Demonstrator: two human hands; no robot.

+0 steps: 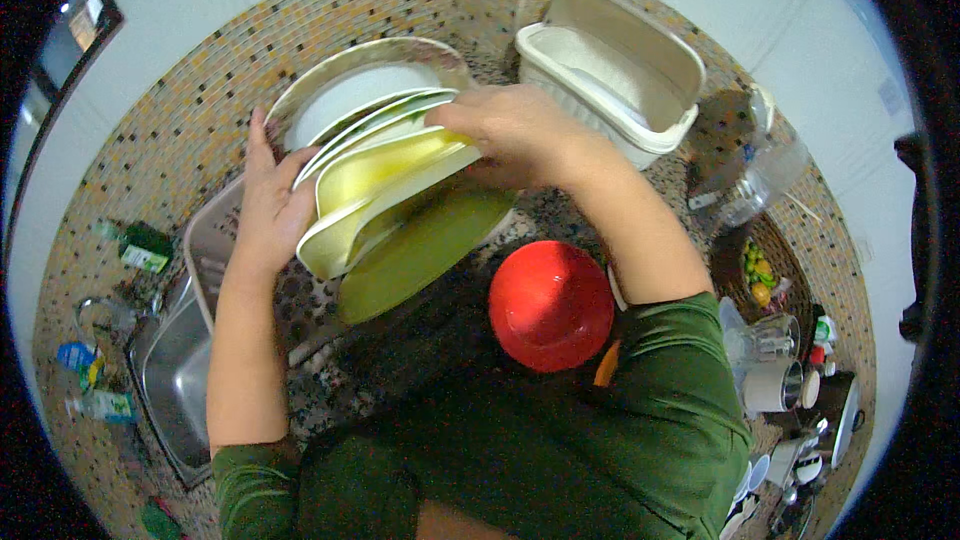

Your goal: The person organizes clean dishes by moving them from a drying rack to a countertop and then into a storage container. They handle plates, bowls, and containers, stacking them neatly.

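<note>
Both my hands grip a tilted stack of plates and trays over the counter. My left hand [274, 191] spans the left side, with its fingers spread around the rims. My right hand [517, 135] clasps the stack's upper right end. A large white plate [360, 97] with a patterned rim forms the back. In front of it stand thinner green-and-white plates [367, 120], then a yellow tray [382, 172] with a pale rim. An olive-green oval plate [427, 255] leans lowest, nearest me; whether it is held cannot be told. A red bowl [551, 307] rests on the counter near my right forearm.
A cream plastic bin [611, 75] stands at the back right. At left are a grey plastic basin [214, 240], a steel sink [180, 382] and a green bottle [146, 247]. A wicker basket [795, 270] with fruit and several jars and cups line the right side.
</note>
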